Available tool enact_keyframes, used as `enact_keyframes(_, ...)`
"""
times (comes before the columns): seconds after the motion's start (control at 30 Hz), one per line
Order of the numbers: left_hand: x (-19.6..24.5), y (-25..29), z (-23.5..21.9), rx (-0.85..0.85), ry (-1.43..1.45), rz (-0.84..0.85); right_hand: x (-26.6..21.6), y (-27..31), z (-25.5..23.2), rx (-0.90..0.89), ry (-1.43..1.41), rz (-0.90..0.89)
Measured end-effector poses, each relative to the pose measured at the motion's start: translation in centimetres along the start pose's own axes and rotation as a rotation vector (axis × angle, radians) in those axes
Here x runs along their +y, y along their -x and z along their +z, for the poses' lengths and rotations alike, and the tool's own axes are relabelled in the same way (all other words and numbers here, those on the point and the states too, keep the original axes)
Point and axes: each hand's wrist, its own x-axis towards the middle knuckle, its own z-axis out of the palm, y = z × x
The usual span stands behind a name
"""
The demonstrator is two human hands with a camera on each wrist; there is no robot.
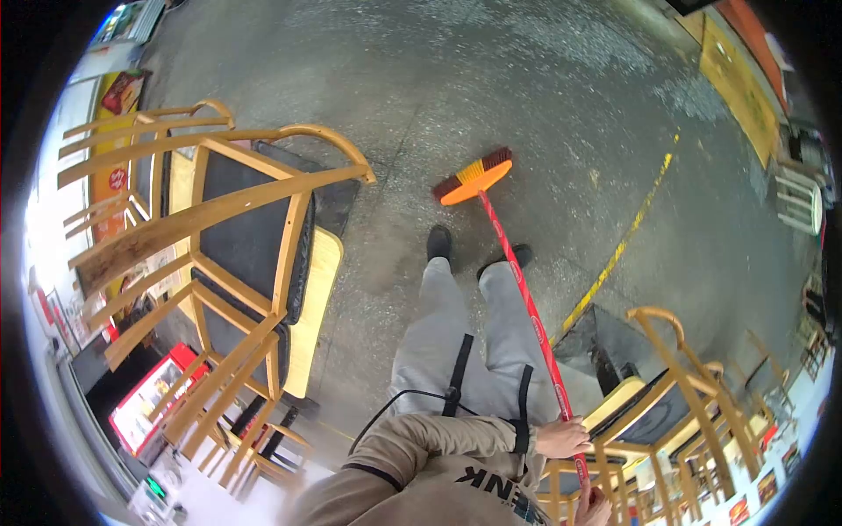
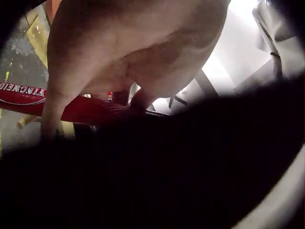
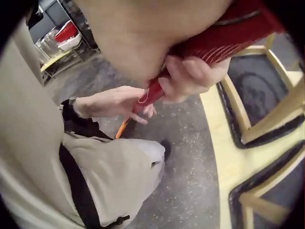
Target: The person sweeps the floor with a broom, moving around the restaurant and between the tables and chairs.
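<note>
A push broom lies slanted across the head view, its red handle (image 1: 533, 314) running from the person's hands to an orange head (image 1: 476, 182) with dark red and yellow bristles on the floor. The left hand (image 1: 561, 437) grips the handle partway up, reaching across the body. Higher up, near the handle's end, the right hand (image 1: 594, 508) holds it too. In the left wrist view the left hand (image 2: 138, 47) covers part of the red handle (image 2: 86, 110), the lower half being dark. The right wrist view shows the right hand's curled fingers (image 3: 190, 76) around the handle.
Wooden chairs (image 1: 250, 219) sit upturned on a table (image 1: 317, 307) at left. More chairs (image 1: 667, 412) stand on a table at right, close to the hands. Grey concrete floor (image 1: 395, 79) carries a yellow line (image 1: 627, 237) and scattered pale specks. A white stool (image 1: 798, 204) stands far right.
</note>
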Motion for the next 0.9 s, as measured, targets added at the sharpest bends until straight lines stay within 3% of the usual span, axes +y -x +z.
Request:
enact_keyframes(0.1, -0.2, 3.2, 0.4, 0.051, -0.038, -0.093, 0.7, 1.1, 5.2, 0.015, 0.028, 0.060)
enact_keyframes(0.13, -1.1, 4.1, -0.5, 0.084, -0.114, -0.061, 1.7, -0.1, 8.6, 0.148, -0.081, -0.001)
enact_keyframes(0.17, -1.8, 5.2, -2.0, 0.116, -0.188, -0.028, 2.5, -1.1, 11.9, 0.283, -0.187, -0.058)
enact_keyframes(0.23, -2.3, 6.4, -7.4, 0.086, -0.282, -0.105, 1.1, -4.4, 16.4, 0.261, -0.392, -0.103)
enact_keyframes(0.3, -4.3, 7.4, -11.6, 0.473, -0.398, -0.059, -5.7, -6.9, 17.2, 0.306, -0.529, -0.238)
enact_keyframes(0.33, -5.1, 7.9, -13.4, 0.582, -0.387, -0.098, -8.5, -8.6, 17.4, 0.228, -0.542, -0.222)
enact_keyframes(0.37, -5.8, 8.4, -14.7, 0.692, -0.378, -0.135, -11.0, -11.0, 18.6, 0.271, -0.602, -0.342)
enact_keyframes(0.4, -6.9, 8.7, -15.1, 0.865, -0.358, -0.191, -13.7, -13.1, 19.6, 0.317, -0.674, -0.441)
enact_keyframes(0.43, -7.9, 9.3, -15.4, 1.040, -0.330, -0.248, -16.6, -14.8, 20.5, 0.237, -0.768, -0.427)
enact_keyframes(0.47, -11.1, 10.1, -15.6, 1.043, -0.060, -0.364, -19.2, -16.3, 21.4, 0.157, -0.855, -0.421)
enact_keyframes(0.5, -14.6, 10.8, -15.9, 1.033, 0.216, -0.473, -21.5, -17.7, 23.4, 0.159, -0.928, -0.525)
enact_keyframes(0.53, -16.4, 12.0, -17.3, 0.862, 0.368, -0.505, -23.6, -18.8, 25.8, 0.160, -0.998, -0.624)
enact_keyframes(0.57, -17.4, 14.0, -18.5, 0.682, 0.519, -0.537, -25.1, -18.5, 27.5, 0.132, -0.933, -0.595)
enact_keyframes(0.6, -17.0, 15.9, -18.8, 0.735, 0.518, -0.574, -26.5, -18.2, 29.1, 0.102, -0.866, -0.569)
enact_keyframes(0.63, -16.5, 17.6, -19.0, 0.789, 0.515, -0.607, -26.6, -17.7, 30.3, 0.136, -0.734, -0.673)
enact_keyframes(0.7, -21.1, 21.7, -17.1, 0.877, 0.553, -0.499, -25.9, -17.3, 32.0, 0.095, -0.571, -0.775)
enact_keyframes(0.77, -16.7, 24.9, -15.1, 0.970, 0.614, -0.701, -23.3, -19.4, 33.9, 0.049, -0.563, -0.768)
enact_keyframes(0.83, -19.1, 29.5, -11.6, 0.974, 0.357, -0.783, -21.5, -20.2, 35.0, 0.007, -0.554, -0.771)
enact_keyframes(0.9, -17.5, 32.9, -8.1, 0.982, 0.295, -0.782, -20.7, -20.0, 35.3, -0.031, -0.594, -0.616)
